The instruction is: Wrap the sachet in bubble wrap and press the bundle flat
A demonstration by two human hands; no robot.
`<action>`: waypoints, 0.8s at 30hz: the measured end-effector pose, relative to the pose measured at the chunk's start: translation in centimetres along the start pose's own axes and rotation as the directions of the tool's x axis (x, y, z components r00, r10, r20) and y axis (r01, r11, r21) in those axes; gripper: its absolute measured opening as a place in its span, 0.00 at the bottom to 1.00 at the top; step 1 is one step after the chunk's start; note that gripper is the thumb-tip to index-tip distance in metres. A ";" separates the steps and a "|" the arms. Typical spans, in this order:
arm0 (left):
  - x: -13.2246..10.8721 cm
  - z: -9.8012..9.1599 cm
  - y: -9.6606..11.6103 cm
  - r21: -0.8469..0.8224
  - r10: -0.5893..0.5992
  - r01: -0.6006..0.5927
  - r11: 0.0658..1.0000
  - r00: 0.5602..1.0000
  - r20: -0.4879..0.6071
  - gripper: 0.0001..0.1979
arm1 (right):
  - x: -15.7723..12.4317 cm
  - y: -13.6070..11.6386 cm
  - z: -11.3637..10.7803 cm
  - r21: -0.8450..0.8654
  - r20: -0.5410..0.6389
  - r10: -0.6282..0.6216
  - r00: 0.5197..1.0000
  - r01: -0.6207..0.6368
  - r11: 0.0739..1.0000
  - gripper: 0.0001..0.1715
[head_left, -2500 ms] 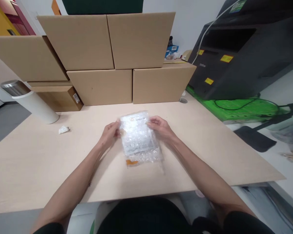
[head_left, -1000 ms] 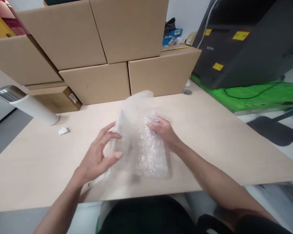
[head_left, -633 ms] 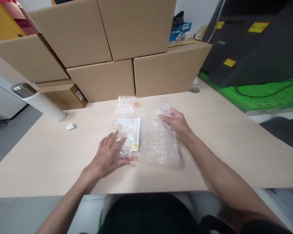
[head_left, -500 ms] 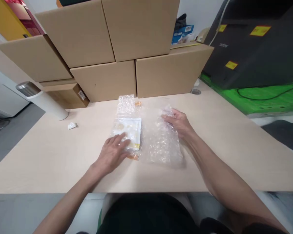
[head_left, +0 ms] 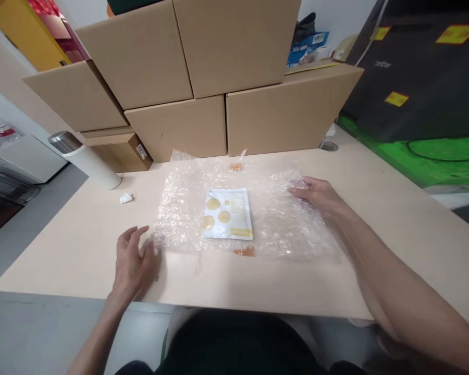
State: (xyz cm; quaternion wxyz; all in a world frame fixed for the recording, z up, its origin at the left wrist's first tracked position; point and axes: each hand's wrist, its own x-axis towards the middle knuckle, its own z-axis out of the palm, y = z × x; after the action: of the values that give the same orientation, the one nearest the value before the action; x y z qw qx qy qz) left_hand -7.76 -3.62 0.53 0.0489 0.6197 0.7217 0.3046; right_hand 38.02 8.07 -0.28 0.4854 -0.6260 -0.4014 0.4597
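Observation:
A sheet of clear bubble wrap (head_left: pixel 281 219) lies spread flat on the pale wooden table (head_left: pixel 394 229). A white packet with gold circles (head_left: pixel 227 213) rests on its middle. Small orange tape pieces (head_left: pixel 244 251) stick to the wrap's near and far edges. My left hand (head_left: pixel 133 260) hovers at the wrap's near left corner, fingers apart and curled, holding nothing. My right hand (head_left: pixel 316 194) lies on the wrap's right part, fingers stretched forward and pressing it down.
Stacked cardboard boxes (head_left: pixel 203 78) line the back of the table. A white tumbler with a steel lid (head_left: pixel 85 159) lies at the left, a crumpled white scrap (head_left: pixel 125 198) near it. A black printer (head_left: pixel 422 73) and a green mat (head_left: pixel 433 156) stand to the right.
The wrapped bundle has been unfolded: the bubble wrap now lies spread wide and the packet is uncovered. My left hand slid left off the packet to the wrap's corner; my right moved right.

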 end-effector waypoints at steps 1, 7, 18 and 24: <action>-0.1 0.0 0.6 0.058 0.052 -0.050 0.997 0.998 -0.029 0.20 | 0.1 0.4 -0.1 -0.024 0.004 0.003 1.000 -0.003 1.000 0.17; 2.5 3.0 7.5 -0.127 0.229 -0.194 0.973 0.890 0.395 0.20 | 0.5 1.3 -0.1 -0.103 0.027 0.000 1.000 0.003 0.995 0.19; 6.7 9.0 7.5 -0.424 -0.003 0.318 0.848 0.804 0.595 0.17 | 0.7 1.7 -0.6 -0.165 0.029 -0.031 0.999 0.035 0.986 0.23; 8.3 6.1 3.2 -0.421 -0.089 0.349 0.837 0.847 0.524 0.17 | 0.9 1.8 -1.2 -0.250 0.037 -0.046 0.998 0.054 0.967 0.22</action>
State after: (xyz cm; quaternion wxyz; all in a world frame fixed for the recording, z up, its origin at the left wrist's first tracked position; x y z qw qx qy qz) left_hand -4.11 6.53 -0.26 0.4225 0.5515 0.6497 0.3085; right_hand 39.53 8.31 -2.05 0.4073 -0.6648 -0.4795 0.4027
